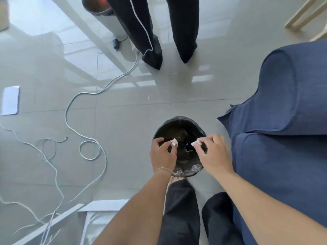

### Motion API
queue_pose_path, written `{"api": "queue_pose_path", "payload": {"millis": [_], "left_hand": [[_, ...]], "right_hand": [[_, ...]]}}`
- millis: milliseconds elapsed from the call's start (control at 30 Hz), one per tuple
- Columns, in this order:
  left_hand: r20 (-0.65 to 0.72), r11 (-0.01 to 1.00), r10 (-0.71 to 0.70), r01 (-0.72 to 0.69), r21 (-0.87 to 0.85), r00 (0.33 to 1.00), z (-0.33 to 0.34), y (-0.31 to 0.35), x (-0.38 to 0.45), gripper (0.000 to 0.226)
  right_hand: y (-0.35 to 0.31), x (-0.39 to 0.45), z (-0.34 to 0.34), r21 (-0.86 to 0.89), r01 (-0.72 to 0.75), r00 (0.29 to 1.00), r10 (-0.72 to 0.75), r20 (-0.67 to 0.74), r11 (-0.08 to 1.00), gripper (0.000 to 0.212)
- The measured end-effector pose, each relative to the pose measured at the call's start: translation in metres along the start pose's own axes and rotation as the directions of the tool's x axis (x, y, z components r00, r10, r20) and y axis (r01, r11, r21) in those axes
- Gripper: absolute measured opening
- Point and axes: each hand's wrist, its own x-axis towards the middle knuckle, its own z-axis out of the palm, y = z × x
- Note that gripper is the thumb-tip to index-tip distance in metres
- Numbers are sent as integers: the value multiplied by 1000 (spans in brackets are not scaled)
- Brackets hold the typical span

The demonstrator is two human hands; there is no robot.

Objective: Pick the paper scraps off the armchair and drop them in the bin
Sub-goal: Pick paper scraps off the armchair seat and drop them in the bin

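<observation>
White cables (85,121) loop over the glossy tiled floor (123,124) at left. A paper sheet (11,100) lies by the floor's left edge. Another person's dark-trousered legs (159,30) stand at the top, beside a white heater (104,13).

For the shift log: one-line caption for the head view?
Left hand and right hand each hold a paper scrap over the bin.

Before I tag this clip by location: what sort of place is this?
Probably a living room or lounge: a blue upholstered armchair, glossy floor tiles, and a small lined bin beside the chair.
</observation>
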Motion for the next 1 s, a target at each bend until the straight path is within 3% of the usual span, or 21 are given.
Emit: {"api": "queue_pose_path", "payload": {"millis": [133,233,333,667,867,1000], "left_hand": [[17,997,69,-69,-22,997,-3,-12,7,34],[53,989,144,-145,21,988,-3,-25,7,52],[66,990,139,-140,9,988,-5,-39,5,63],[95,998,55,-51,-48,994,-7,-71,-24,56],[98,994,95,-90,-54,991,-1,-59,-39,59],[123,989,142,-136,-52,982,11,-29,-52,53]], "right_hand": [[-15,1,14,-35,1,999,1,43,999,29],[-16,-6,20,-51,-19,999,21,49,999,27],[-12,-10,24,-82,-54,996,60,70,995,28],[-12,-14,29,-75,-97,991,103,82,992,39],[1,-19,16,-13,-178,980,178,92,984,55],[26,-24,-6,77,-260,965,256,62,962,48]]}}
